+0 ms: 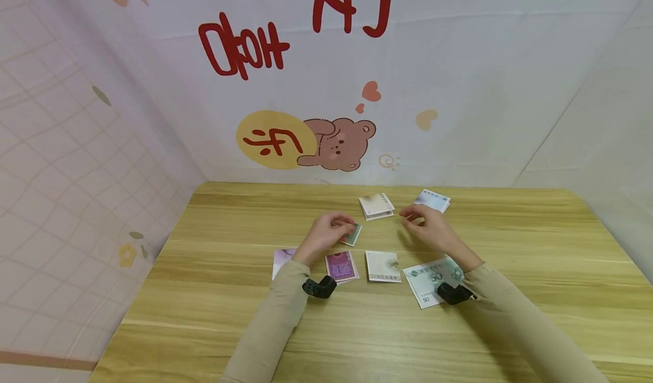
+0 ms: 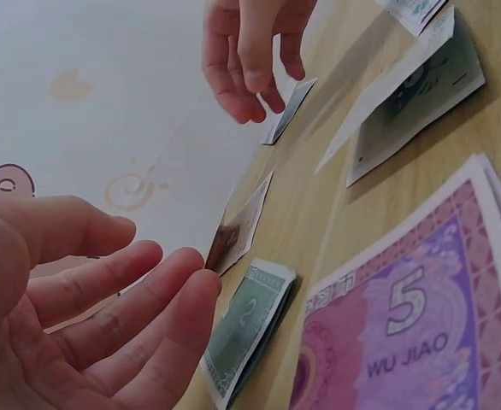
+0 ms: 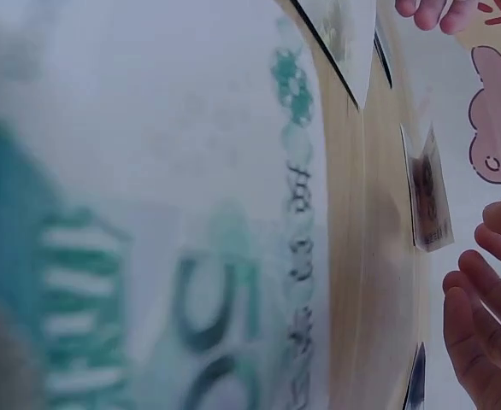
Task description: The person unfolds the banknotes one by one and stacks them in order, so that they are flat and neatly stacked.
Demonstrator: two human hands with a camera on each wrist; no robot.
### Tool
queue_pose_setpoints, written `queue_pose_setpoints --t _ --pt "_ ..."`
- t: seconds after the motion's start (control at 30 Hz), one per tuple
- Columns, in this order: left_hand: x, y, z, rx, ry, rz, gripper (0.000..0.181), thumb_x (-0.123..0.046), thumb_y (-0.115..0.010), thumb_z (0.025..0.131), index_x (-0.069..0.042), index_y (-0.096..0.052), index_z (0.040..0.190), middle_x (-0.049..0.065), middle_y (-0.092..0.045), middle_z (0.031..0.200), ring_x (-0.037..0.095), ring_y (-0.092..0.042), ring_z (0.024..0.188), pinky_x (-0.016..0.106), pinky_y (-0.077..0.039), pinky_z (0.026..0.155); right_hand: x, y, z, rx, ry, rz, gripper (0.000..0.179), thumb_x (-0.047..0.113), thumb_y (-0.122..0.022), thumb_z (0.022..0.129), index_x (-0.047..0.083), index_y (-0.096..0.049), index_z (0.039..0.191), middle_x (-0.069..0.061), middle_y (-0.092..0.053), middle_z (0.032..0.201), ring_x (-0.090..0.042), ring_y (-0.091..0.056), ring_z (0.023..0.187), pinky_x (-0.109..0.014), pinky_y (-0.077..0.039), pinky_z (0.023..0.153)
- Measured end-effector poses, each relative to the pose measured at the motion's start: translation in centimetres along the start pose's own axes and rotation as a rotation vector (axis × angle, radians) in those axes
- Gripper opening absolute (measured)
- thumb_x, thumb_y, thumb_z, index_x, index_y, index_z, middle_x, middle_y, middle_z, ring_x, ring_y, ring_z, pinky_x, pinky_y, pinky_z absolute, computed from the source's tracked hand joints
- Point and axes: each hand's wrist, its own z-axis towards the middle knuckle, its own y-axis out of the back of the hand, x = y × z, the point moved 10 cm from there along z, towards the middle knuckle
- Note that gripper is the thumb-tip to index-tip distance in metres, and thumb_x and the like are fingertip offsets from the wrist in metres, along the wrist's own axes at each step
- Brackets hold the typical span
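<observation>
Left hand (image 1: pixel 326 234) at folded green note (image 1: pixel 352 235) on wooden surface (image 1: pixel 367 337); grip loose, holding nothing, contact can't be told. Right hand (image 1: pixel 433 227) partly hides folded bluish note (image 1: pixel 433 199) in head view; its grip loose too, nothing held. Left wrist view reads "WU JIAO" on purple note (image 2: pixel 404 316), "2" on green one. Only head view shows lilac note (image 1: pixel 282 258), partly behind left sleeve (image 1: pixel 288 303). 50 note (image 1: pixel 427 278) blurred, cut off in right wrist view.
</observation>
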Motion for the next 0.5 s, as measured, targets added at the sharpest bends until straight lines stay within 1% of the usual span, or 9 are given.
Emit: queue_pose_setpoints --t 0.17,0.23,0.27,0.37,0.47,0.5 --pt "-0.2 0.4 0.2 -0.009 -0.005 -0.009 0.024 0.0 -0.057 0.095 0.014 -0.059 0.114 0.028 -0.063 0.107 0.04 -0.061 0.099 0.043 -0.055 0.081 0.2 -0.4 1.6 -0.011 0.013 0.001 0.016 -0.001 -0.064 0.09 -0.006 -0.065 0.105 -0.02 -0.066 0.102 -0.033 -0.063 0.09 -0.042 -0.055 0.073" --pt "-0.2 0.6 0.3 -0.021 0.0 -0.01 0.024 -0.001 -0.058 0.094 0.013 -0.059 0.113 0.026 -0.064 0.106 0.04 -0.061 0.098 0.042 -0.055 0.08 0.3 -0.6 2.2 -0.007 0.013 0.004 0.016 0.0 -0.064 0.09 -0.006 -0.065 0.105 -0.02 -0.066 0.102 -0.034 -0.063 0.091 -0.042 -0.055 0.074" --pt "-0.6 0.7 0.1 -0.023 0.007 -0.015 0.023 0.0 -0.058 0.094 0.013 -0.059 0.113 0.027 -0.063 0.106 0.041 -0.061 0.099 0.044 -0.054 0.082 0.3 -0.7 2.5 -0.005 0.015 0.007 0.016 -0.001 -0.064 0.089 -0.006 -0.065 0.105 -0.02 -0.065 0.102 -0.034 -0.063 0.091 -0.042 -0.055 0.074" --pt "-0.7 0.9 0.3 -0.034 0.01 -0.012 0.022 0.001 -0.058 0.093 0.014 -0.059 0.111 0.028 -0.064 0.105 0.041 -0.061 0.098 0.044 -0.054 0.082 0.2 -0.9 3.1 -0.002 0.029 0.012 0.016 -0.002 -0.064 0.089 -0.007 -0.066 0.104 -0.021 -0.065 0.102 -0.034 -0.063 0.091 -0.043 -0.055 0.075" --pt "-0.8 1.2 0.5 -0.045 0.005 0.007 0.021 0.001 -0.058 0.094 0.014 -0.06 0.111 0.029 -0.063 0.106 0.04 -0.062 0.097 0.045 -0.054 0.081 -0.3 -1.2 3.7 0.0 0.021 0.018 0.015 0.0 -0.064 0.09 -0.006 -0.066 0.104 -0.02 -0.066 0.1 -0.033 -0.063 0.089 -0.043 -0.054 0.076" --pt "-0.5 1.3 0.9 -0.055 0.0 0.016 0.022 0.0 -0.059 0.093 0.013 -0.06 0.111 0.027 -0.064 0.105 0.039 -0.063 0.095 0.043 -0.055 0.079 -0.5 -1.3 3.9 0.001 0.014 0.017 0.015 0.001 -0.064 0.09 -0.006 -0.066 0.104 -0.019 -0.067 0.1 -0.033 -0.063 0.089 -0.042 -0.054 0.077"
